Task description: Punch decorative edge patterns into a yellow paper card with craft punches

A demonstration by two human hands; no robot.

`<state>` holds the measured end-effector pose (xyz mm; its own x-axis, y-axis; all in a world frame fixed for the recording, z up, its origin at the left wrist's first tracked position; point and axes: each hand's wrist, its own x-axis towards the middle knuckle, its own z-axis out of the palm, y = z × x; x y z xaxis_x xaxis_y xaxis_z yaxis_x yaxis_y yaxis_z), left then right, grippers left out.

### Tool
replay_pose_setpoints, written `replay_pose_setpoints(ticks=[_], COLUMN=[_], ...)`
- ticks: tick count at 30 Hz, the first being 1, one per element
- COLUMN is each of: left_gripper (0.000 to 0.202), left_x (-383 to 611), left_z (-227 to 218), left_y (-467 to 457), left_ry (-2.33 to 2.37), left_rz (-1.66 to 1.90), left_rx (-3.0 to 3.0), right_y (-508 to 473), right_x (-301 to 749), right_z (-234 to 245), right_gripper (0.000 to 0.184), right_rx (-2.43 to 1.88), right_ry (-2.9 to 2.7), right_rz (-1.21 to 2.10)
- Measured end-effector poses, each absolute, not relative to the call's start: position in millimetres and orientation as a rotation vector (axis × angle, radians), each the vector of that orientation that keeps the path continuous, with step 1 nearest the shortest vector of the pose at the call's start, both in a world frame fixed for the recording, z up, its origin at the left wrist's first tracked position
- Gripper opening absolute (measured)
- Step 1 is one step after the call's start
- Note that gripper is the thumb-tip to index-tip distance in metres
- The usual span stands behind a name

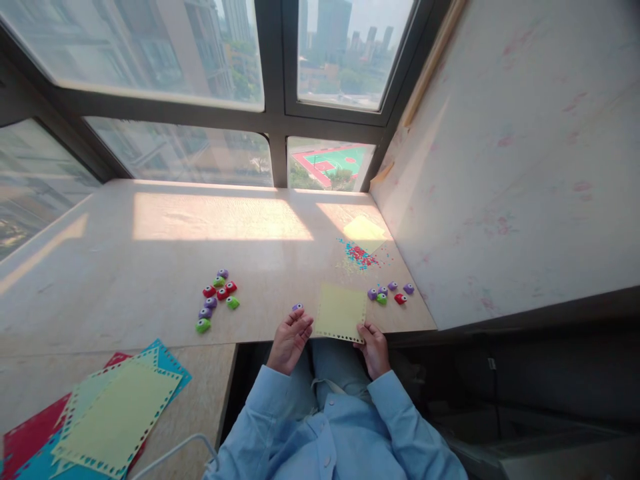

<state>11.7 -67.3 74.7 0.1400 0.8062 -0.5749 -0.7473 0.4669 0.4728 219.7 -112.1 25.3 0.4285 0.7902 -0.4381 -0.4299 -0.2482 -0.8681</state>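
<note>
My left hand (290, 339) is at the front edge of the pale wooden table (150, 267), fingers curled around a small purple paper punch (297, 307). My right hand (374, 347) pinches the lower right corner of a square yellow sheet (340, 312) with punched holes along its border, lying flat on the table between both hands. Both sleeves are light blue.
A cluster of red, purple and green punches (217, 297) lies left of centre; another group (390, 293) lies by the right wall. Coloured paper bits (359, 255) and a yellow sheet (365, 230) sit farther back. Punched sheets (115, 413) are stacked at lower left. Windows stand behind.
</note>
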Motion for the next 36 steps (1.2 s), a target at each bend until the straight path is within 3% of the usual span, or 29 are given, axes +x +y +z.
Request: replay_pose_setpoints(ticks=[13,17,22,29,36], left_gripper=[0.039,0.030,0.012,0.025,0.021], left_x=[41,74,120,142,86], left_z=[101,97,95,91,107], left_y=[-18,20,66,93,71], left_ry=[0.934,1.106,1.171,1.179,1.235], left_rz=[1.246,1.313,1.117,1.063,1.176], left_rx=[0.470,0.919,1.440,1.491,1.437], right_y=[-113,-118,-124,-127,-127], right_x=[229,234,245,257,263], right_z=[27,24,23,25,25], right_gripper=[0.037,0.036,0.038,0.039,0.038], right_rx=[-1.378,-1.376,-1.369,-1.347,-1.364], right_ry=[-0.416,-0.433,-0.408,-0.384,-0.368], right_rz=[1.261,1.273,1.280,1.258,1.239])
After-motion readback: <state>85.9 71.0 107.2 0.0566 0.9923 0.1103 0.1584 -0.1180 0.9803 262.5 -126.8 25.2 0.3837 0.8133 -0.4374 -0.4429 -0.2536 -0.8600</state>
